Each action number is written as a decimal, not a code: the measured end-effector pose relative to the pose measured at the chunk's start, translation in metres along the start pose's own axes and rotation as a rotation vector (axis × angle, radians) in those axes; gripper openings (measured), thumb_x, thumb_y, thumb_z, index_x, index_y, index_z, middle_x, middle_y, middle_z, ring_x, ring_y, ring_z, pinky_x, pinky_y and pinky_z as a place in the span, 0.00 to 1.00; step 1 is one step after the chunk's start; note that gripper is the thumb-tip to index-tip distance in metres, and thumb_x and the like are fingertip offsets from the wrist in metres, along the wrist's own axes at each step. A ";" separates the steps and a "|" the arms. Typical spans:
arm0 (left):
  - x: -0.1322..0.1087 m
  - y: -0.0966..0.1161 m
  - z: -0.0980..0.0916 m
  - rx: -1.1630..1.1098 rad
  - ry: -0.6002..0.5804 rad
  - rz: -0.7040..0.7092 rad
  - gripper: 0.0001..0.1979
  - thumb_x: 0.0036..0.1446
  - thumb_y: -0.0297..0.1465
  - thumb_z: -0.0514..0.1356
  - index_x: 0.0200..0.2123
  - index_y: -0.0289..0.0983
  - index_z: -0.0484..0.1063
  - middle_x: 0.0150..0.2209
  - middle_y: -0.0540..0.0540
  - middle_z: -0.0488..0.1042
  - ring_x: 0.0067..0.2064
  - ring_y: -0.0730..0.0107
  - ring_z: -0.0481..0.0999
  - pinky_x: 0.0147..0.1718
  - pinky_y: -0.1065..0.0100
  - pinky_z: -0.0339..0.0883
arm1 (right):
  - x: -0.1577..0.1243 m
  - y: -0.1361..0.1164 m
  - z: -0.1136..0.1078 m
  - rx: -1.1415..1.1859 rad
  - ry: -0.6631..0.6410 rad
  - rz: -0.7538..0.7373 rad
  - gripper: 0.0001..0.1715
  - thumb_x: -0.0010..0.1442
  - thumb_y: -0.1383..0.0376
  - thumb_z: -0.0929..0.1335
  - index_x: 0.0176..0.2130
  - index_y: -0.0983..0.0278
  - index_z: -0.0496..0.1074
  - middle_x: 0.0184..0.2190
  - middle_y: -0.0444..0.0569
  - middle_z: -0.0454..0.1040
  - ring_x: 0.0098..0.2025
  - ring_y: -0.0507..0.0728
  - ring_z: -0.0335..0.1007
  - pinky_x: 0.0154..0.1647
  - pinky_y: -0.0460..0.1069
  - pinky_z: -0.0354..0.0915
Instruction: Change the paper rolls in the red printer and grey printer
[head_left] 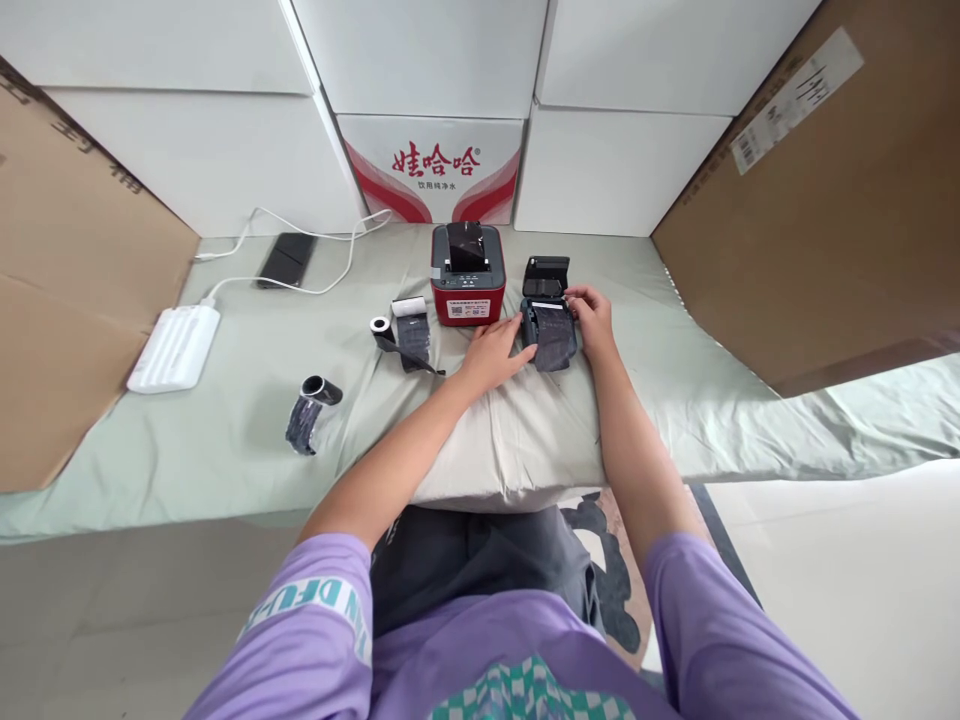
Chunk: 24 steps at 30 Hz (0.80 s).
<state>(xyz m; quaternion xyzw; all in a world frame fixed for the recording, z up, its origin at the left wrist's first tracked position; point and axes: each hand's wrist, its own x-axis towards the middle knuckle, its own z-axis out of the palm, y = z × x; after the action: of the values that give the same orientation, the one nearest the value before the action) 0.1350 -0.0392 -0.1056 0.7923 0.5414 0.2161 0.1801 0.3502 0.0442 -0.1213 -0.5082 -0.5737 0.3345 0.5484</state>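
Note:
A small black label printer lies on the cloth with its lid raised at the back. A strip of dark film-like paper hangs out over its front. My left hand holds the printer's left side, index finger and thumb against the edge. At the right rear, near the lid's hinge, the bent fingers of my right hand grip the printer's edge; their tips are partly hidden. Just left of it stands a red and dark grey desktop printer, dark paper sticking up from its top slot.
Paper rolls with dark strips, one white-topped and one black-and-white, lie left of the red printer. Further left are a black roll, a phone and a white power strip with a cable. Cardboard boxes flank both sides; white boxes stand behind.

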 end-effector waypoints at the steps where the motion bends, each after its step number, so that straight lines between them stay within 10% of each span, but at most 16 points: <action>1: 0.000 0.000 0.000 0.001 0.002 -0.001 0.33 0.68 0.44 0.53 0.71 0.34 0.57 0.69 0.36 0.65 0.70 0.52 0.63 0.67 0.53 0.53 | 0.001 0.001 0.000 -0.014 -0.007 -0.003 0.15 0.51 0.58 0.68 0.39 0.61 0.75 0.34 0.46 0.75 0.34 0.55 0.69 0.42 0.53 0.71; 14: -0.001 -0.001 0.001 0.008 0.019 0.014 0.33 0.68 0.44 0.52 0.71 0.35 0.57 0.69 0.37 0.65 0.70 0.54 0.64 0.66 0.53 0.55 | 0.013 0.016 0.002 0.122 -0.087 -0.030 0.40 0.51 0.45 0.73 0.58 0.55 0.69 0.59 0.53 0.74 0.58 0.64 0.72 0.61 0.61 0.68; 24: -0.002 0.000 -0.001 -0.018 0.009 0.013 0.33 0.68 0.45 0.52 0.71 0.36 0.56 0.69 0.38 0.64 0.70 0.55 0.62 0.67 0.53 0.54 | 0.001 -0.008 -0.001 0.121 -0.217 -0.004 0.25 0.54 0.54 0.73 0.51 0.57 0.81 0.56 0.47 0.79 0.62 0.61 0.72 0.69 0.59 0.62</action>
<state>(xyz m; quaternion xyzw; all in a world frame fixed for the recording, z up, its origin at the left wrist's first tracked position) 0.1339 -0.0409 -0.1050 0.7933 0.5351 0.2255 0.1832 0.3496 0.0424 -0.1130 -0.4337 -0.6095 0.4205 0.5134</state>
